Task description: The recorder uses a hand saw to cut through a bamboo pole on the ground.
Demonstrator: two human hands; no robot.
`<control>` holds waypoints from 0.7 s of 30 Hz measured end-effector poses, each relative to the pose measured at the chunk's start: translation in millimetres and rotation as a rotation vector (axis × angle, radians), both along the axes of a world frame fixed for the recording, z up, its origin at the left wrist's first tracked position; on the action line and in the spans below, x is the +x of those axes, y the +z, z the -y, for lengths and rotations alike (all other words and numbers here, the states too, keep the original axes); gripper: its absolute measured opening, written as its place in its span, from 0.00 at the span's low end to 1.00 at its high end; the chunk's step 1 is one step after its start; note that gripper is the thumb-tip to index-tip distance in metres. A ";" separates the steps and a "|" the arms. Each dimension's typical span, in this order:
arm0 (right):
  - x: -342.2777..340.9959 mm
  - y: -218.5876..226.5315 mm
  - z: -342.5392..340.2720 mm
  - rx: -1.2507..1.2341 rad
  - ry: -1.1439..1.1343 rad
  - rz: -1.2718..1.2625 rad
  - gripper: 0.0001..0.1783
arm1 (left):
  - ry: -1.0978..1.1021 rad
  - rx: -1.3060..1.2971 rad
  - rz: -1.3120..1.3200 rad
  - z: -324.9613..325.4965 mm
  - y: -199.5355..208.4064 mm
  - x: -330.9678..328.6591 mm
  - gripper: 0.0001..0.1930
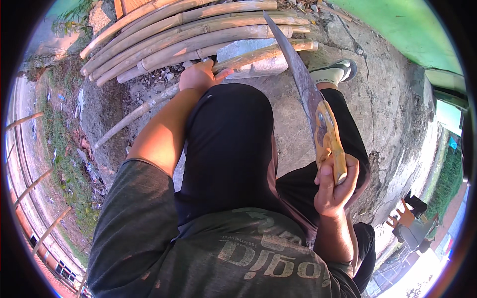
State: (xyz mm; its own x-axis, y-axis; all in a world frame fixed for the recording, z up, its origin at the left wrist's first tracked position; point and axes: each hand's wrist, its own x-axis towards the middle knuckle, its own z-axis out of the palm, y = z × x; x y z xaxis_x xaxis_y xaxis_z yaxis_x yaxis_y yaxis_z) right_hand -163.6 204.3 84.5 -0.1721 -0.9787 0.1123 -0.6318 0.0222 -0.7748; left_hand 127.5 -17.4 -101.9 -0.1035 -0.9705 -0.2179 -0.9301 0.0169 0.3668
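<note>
- Right of center, your right hand grips a wooden-handled blade, tip upward.
- At upper center, your left hand clasps a bamboo pole crossing a pale block.

Cracked grey concrete offers passage at right; a long, yellow-handled grey steel blade and a bent, black-trousered knee obstruct the centre.

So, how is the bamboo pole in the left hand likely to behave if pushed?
The bamboo pole would probably roll if released, given its rounded sides; the left hand likely steadies it. It looks stiff, showing no obvious sag. Sliding along the pale block, it may catch slightly at its joints.
</note>
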 end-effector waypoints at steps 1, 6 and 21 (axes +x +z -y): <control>0.8 -1.1 -0.4 -0.033 0.021 0.057 0.18 | -0.004 0.001 0.006 -0.2 2.3 -0.5 0.40; 8.2 -0.3 -2.7 -0.072 0.041 0.196 0.25 | -0.019 -0.039 0.023 -2.1 -1.4 2.2 0.41; 13.5 20.9 -5.8 0.166 0.064 0.405 0.30 | -0.031 0.010 0.038 0.3 0.9 0.2 0.43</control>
